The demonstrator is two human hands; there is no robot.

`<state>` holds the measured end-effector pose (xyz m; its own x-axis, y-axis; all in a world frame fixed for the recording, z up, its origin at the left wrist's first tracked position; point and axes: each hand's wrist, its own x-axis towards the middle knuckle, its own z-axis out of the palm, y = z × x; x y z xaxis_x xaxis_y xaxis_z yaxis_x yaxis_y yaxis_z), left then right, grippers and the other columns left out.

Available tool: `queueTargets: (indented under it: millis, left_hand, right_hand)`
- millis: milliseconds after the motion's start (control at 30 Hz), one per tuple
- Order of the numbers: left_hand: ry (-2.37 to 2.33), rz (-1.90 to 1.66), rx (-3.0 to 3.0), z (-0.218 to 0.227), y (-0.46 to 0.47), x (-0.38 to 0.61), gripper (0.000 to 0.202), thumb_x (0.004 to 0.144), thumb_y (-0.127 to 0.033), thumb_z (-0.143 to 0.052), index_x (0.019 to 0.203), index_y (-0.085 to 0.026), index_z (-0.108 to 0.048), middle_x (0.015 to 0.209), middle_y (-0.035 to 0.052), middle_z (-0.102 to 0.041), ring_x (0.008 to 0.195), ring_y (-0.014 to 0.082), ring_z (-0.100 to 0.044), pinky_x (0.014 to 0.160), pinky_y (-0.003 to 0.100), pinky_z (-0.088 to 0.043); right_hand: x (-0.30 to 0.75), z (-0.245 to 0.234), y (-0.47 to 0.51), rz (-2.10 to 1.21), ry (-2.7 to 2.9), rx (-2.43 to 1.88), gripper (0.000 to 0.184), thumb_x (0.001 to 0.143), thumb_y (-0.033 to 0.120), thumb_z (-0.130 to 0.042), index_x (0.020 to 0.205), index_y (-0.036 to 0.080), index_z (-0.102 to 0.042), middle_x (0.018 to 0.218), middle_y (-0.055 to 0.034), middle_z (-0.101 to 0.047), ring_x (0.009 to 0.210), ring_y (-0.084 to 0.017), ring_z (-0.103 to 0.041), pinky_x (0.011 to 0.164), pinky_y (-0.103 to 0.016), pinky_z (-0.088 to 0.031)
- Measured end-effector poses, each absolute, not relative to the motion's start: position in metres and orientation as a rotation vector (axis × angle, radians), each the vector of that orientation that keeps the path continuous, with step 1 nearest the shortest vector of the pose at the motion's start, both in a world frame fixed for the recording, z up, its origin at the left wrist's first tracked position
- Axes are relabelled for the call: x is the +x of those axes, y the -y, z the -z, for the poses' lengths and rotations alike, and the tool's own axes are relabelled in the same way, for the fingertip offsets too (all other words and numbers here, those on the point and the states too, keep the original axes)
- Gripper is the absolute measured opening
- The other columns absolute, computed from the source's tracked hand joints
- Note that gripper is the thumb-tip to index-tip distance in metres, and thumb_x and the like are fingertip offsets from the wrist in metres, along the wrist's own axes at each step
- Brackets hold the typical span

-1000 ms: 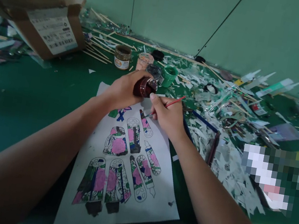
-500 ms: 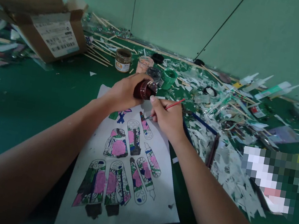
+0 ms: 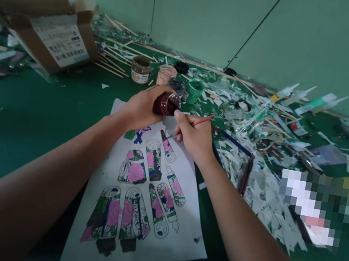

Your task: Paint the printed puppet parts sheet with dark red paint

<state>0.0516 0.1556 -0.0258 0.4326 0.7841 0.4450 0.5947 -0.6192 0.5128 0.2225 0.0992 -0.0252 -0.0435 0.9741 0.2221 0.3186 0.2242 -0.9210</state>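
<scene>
The left hand (image 3: 141, 107) grips a tilted dark-red paint pot (image 3: 165, 103), half hidden. The right hand (image 3: 193, 136) pinches a thin red brush (image 3: 196, 122), bristles obscured, over the patterned paper sheet (image 3: 145, 197).

Green wall (image 3: 215, 16), littered green table (image 3: 29, 114)

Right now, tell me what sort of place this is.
Probably a craft or painting workbench: small paint pots, a half-coloured printed sheet and paper scraps cover the green table; the right hand holds a fine brush, the left hand a dark-red pot.
</scene>
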Motion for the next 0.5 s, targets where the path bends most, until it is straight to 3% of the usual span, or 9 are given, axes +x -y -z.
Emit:
queueTargets:
  millis: [133,300,500]
  left_hand:
    - [-1.190,-0.959,2.421,0.0247,-0.1545,0.0517,0.055,0.069,-0.015,-0.067,0.121,-0.021,-0.053,0.122,0.0066,-0.062,0.109,0.0223,-0.060,0.086,0.030,-0.048]
    - [-1.203,-0.956,2.393,0.0246,-0.1543,0.0517,0.055,0.068,-0.012,-0.065,0.121,-0.022,-0.054,0.121,0.0048,-0.063,0.108,0.0217,-0.061,0.087,0.030,-0.048]
    - [-1.187,-0.948,2.397,0.0239,-0.1542,0.0515,0.055,0.069,-0.015,-0.067,0.121,-0.021,-0.054,0.122,0.0063,-0.062,0.108,0.0225,-0.061,0.087,0.030,-0.048]
  right_hand:
    - [0.2220,0.0248,-0.0981,-0.803,1.579,-1.282,0.045,0.087,0.035,-0.057,0.046,0.019,-0.050,0.041,0.0051,-0.049,0.038,-0.005,-0.047,0.047,-0.022,-0.037]
    - [0.2219,0.0247,-0.0981,-0.853,1.548,-1.241,0.045,0.088,0.040,-0.056,0.048,0.019,-0.052,0.039,0.0054,-0.048,0.037,-0.005,-0.047,0.046,-0.022,-0.037]
    - [0.2225,0.0229,-0.0980,-0.839,1.553,-1.266,0.044,0.087,0.033,-0.057,0.046,0.019,-0.050,0.041,0.0054,-0.048,0.038,-0.005,-0.048,0.046,-0.022,-0.038]
